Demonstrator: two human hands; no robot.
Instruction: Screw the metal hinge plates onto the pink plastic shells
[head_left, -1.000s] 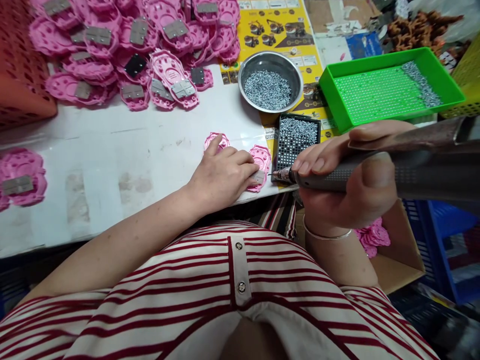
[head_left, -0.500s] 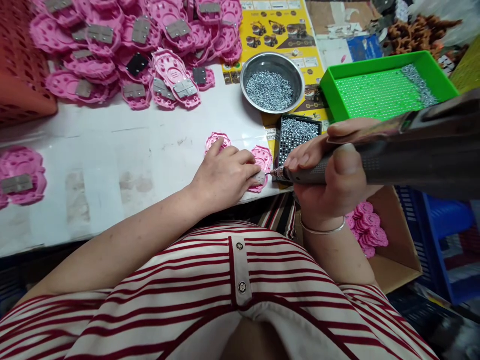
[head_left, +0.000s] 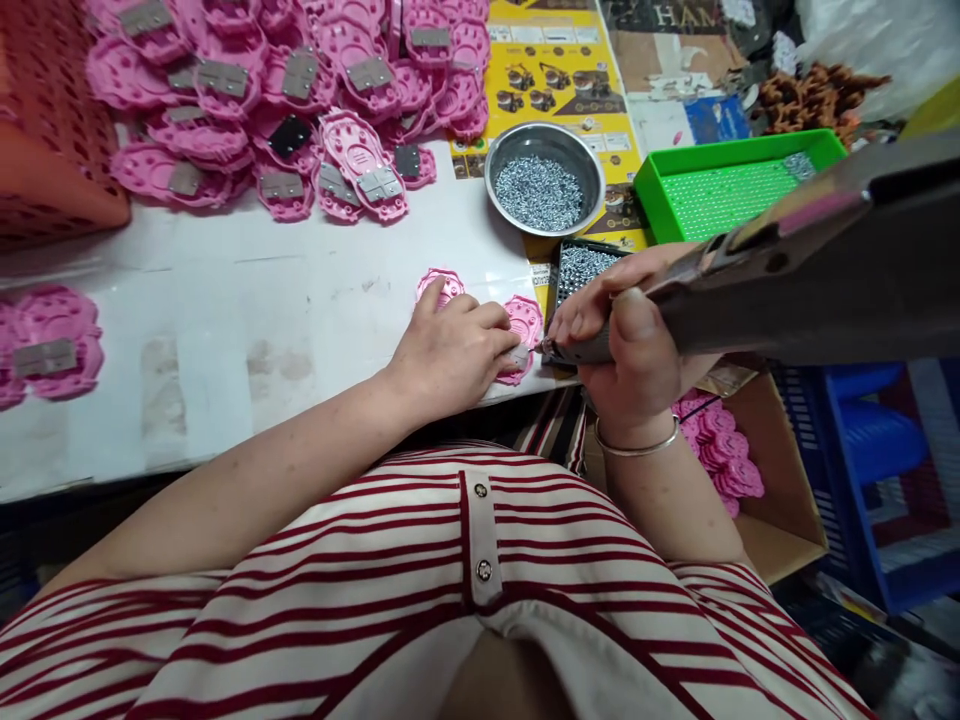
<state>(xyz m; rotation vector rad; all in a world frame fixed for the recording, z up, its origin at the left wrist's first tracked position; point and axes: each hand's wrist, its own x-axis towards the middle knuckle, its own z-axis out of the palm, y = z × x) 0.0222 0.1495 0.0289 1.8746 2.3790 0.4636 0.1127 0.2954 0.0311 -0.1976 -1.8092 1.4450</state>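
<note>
My left hand (head_left: pixel 448 352) rests on two pink plastic pieces at the table's front edge. Its fingertips press on the metal plate (head_left: pixel 517 357) of the right piece (head_left: pixel 523 318); one finger lies over the other piece (head_left: pixel 448 284). My right hand (head_left: pixel 630 340) is wrapped round a dark power screwdriver (head_left: pixel 795 290) held almost level. The tool's tip points left and meets the right piece near its plate. Whether a screw sits at the tip is too small to tell. A small black tray of screws (head_left: pixel 586 265) is partly hidden behind my right hand.
A steel bowl of screws (head_left: pixel 544 180) and a green tray (head_left: pixel 739 185) stand farther back. Pink parts (head_left: pixel 217 80) are heaped at the back left, beside a red basket (head_left: pixel 52 130). More lie at the left (head_left: pixel 56 345) and in a cardboard box (head_left: pixel 787 480) below right.
My right hand and the screwdriver have moved slightly left, and the tool's rear end has swung. My left hand stays on the pink pieces. The view has shifted a little.
</note>
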